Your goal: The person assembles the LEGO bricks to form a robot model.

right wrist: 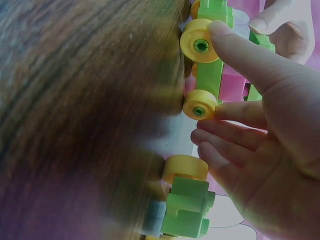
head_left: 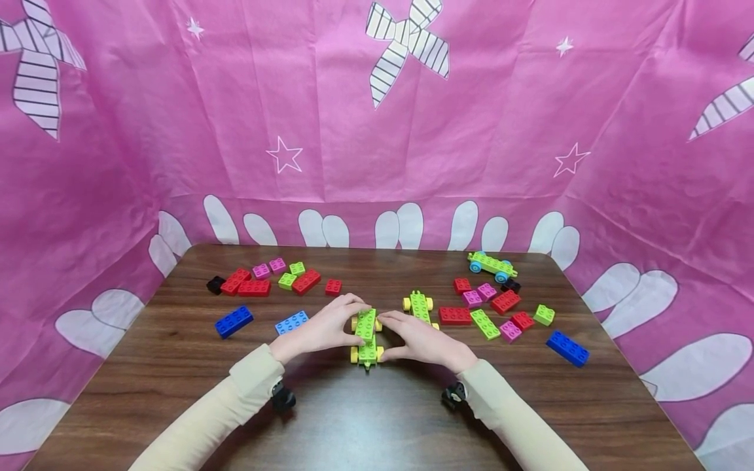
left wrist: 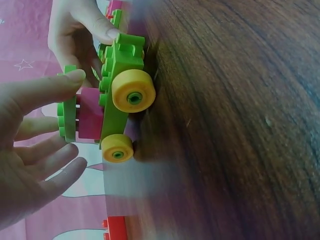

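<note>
A green toy car base [head_left: 368, 354] with yellow wheels stands on the table between both hands. A pink brick [left wrist: 91, 114] sits on its studs, and over that lies a thin green building plate [left wrist: 70, 122]; a narrow gap shows between plate and brick. My left hand [head_left: 326, 327] pinches the plate between thumb and fingers. At the base's side, my right hand [head_left: 421, 340] holds it by the wheels, thumb on the near wheel [right wrist: 199, 41] and index finger at the far one [right wrist: 200, 105]. Just beyond the right hand stands a second yellow-wheeled car base [head_left: 419, 304].
Red, pink, green, black and blue bricks lie scattered left, among them a light blue brick [head_left: 292, 322] and a dark blue one [head_left: 233, 321]. More bricks lie right, including a dark blue brick [head_left: 567, 348]. A blue-wheeled car base [head_left: 492, 264] stands at the back right.
</note>
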A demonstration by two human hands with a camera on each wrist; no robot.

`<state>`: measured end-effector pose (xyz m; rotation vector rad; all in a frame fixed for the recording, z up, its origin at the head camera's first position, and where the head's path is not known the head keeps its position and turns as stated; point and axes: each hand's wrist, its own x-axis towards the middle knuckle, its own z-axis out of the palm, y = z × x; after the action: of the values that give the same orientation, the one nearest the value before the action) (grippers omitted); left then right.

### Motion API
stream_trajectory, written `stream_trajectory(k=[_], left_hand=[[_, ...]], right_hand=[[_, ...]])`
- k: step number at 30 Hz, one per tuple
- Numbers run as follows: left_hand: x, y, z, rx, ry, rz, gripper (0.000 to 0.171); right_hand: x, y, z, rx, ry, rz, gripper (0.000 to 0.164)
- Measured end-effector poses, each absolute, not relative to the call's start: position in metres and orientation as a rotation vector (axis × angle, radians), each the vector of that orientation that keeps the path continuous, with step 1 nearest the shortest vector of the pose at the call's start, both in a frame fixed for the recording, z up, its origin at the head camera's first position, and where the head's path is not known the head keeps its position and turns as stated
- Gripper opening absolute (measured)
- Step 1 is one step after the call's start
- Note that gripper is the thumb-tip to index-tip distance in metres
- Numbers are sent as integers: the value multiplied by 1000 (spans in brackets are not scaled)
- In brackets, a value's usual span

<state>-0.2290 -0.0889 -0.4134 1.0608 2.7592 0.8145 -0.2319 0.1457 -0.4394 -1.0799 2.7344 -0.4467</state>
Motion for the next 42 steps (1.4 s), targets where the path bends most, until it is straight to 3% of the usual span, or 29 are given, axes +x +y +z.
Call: stream_trajectory(k=[24,42], left_hand=[[-235,-90,-420,932,2829,862,64],[-239,-91,-420,980,2794,864,63]], right_hand=[[-233,145,-442,-1071,2728,-453,77],[-232,145,-439,-1098,2739,-454,75]])
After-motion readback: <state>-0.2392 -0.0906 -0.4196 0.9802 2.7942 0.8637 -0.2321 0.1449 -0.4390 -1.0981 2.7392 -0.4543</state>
